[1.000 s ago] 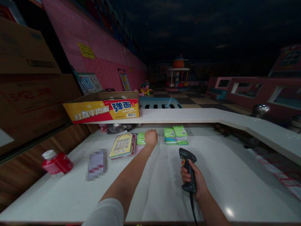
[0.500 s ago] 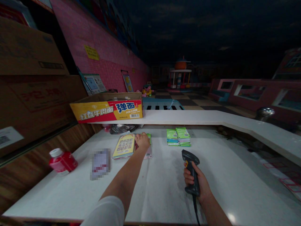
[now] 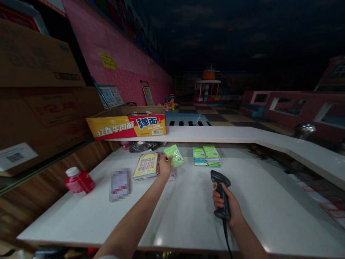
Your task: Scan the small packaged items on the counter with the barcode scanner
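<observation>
Apparently I'm midway through handling these packets. My left hand [image 3: 165,164] has its fingers closed on the edge of a green packet [image 3: 174,156], tilted over the far middle of the worktop [image 3: 194,208]; I can't tell whether the packet touches the surface. My right hand [image 3: 229,207] is wrapped around a black barcode scanner [image 3: 222,192], near and to the right, well apart from the packet. I can't tell whether this one has been scanned. To its right sits a tidy packet stack [image 3: 206,157], which I judge to be the finished part. A pinkish packet [image 3: 173,176], partly hidden beside the left hand, seems left to do; the yellow-covered booklet [image 3: 147,165] lies just left.
</observation>
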`<action>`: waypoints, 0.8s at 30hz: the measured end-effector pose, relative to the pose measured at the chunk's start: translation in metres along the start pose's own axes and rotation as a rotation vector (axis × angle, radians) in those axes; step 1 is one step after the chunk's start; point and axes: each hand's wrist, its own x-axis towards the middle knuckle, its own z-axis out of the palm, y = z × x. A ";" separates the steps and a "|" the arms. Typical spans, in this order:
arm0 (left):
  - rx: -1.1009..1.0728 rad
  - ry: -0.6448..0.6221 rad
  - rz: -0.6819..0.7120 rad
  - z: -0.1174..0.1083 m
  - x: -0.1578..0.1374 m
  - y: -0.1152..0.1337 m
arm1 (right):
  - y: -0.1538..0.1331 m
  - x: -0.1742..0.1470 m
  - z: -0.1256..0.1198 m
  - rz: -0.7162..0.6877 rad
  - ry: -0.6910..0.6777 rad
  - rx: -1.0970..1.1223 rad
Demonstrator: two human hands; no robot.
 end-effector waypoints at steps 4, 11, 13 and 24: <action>-0.242 -0.022 0.017 -0.009 -0.048 -0.028 | 0.002 -0.004 0.003 -0.008 0.014 -0.057; -0.212 -0.098 0.117 -0.012 -0.065 -0.038 | 0.009 -0.014 0.014 -0.038 0.064 -0.292; -0.194 -0.099 0.133 -0.011 -0.065 -0.037 | 0.014 -0.017 0.020 -0.080 0.121 -0.424; -0.155 -0.077 0.121 -0.008 -0.068 -0.038 | 0.052 -0.043 0.070 -0.116 0.261 -0.938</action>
